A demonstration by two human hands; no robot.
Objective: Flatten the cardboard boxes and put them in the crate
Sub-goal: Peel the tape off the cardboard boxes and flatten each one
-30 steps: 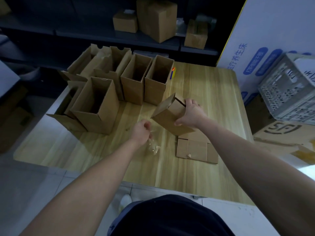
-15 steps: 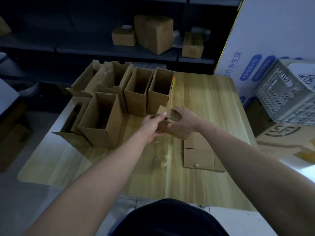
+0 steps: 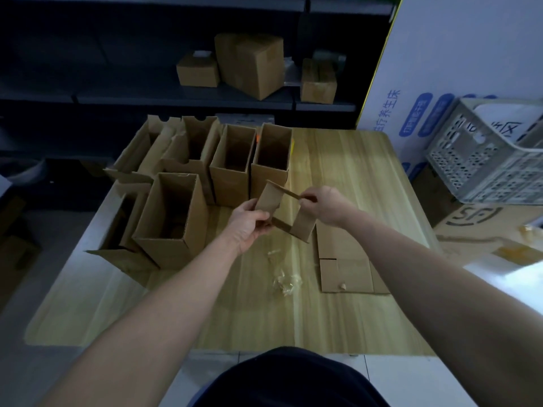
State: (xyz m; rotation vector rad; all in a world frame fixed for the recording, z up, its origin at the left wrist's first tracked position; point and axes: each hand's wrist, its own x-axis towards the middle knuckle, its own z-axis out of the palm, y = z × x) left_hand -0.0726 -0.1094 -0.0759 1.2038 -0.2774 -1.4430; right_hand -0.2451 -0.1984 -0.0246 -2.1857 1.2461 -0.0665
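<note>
Item 1. My left grip (image 3: 249,223): fingers and thumb closed on the lower left wall of a small box (image 3: 269,196).

Item 2. My right grip (image 3: 323,205): pinching the upper right edge of the same small box, fingers curled on the thin cardboard.

Item 3. The small box: held between both grips, clear above the tabletop (image 3: 338,160). Both ends are open, so I look through its skewed four-walled sleeve to the wood below.

Item 4. Flattened box (image 3: 346,274): lying flat on the tabletop, just nearer me than my right grip, partly under my right forearm.

Item 5. Tape scraps (image 3: 286,282): clear and crumpled, on the wood nearer me than both grips, just beside the flattened box.

Item 6. Standing boxes (image 3: 173,212): a cluster with open tops, left of and beyond my left grip. The closest stands just left of it.

Item 7. Crate (image 3: 482,160): pale perforated plastic, well to the right of my right grip, off the tabletop.

Item 8. Shelf (image 3: 176,98): dark, beyond everything, carrying three closed boxes (image 3: 249,64).
</note>
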